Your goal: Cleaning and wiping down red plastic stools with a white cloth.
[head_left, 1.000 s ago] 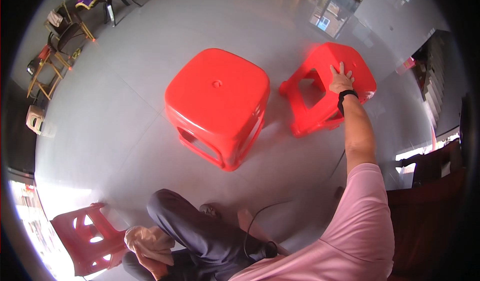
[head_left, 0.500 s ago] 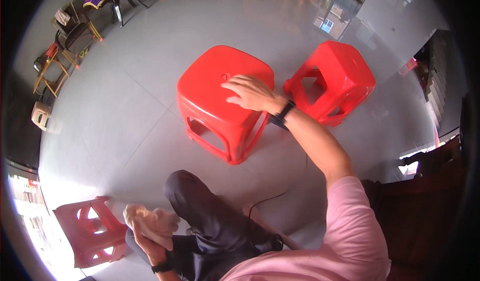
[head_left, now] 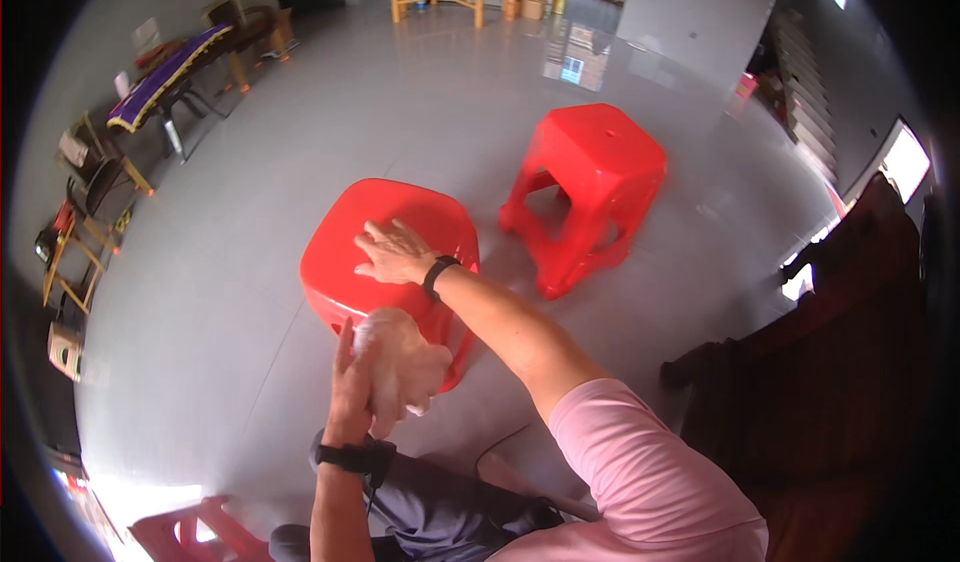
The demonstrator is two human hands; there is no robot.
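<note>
My right hand (head_left: 394,253) lies flat on the seat of a red plastic stool (head_left: 338,234), fingers spread and holding nothing. In my left hand (head_left: 350,390) is a crumpled whitish-pink cloth (head_left: 404,364), raised just in front of the stool's near side. The cloth bulges out past the fingers and hides part of the stool's near legs. To the right and farther off stands a second red stool (head_left: 608,144), upright and apart from the first; neither hand touches it.
A third red stool (head_left: 190,534) is cut off at the lower left edge. Dark wooden furniture (head_left: 800,392) stands at the right. Chairs (head_left: 95,177) and a table with a purple cloth (head_left: 165,84) line the left wall. A thin cable (head_left: 495,447) runs over the floor near my legs.
My left hand has brought the cloth up from beside my leg to the stool's near side. My right hand stays on the seat. The whole view has shifted.
</note>
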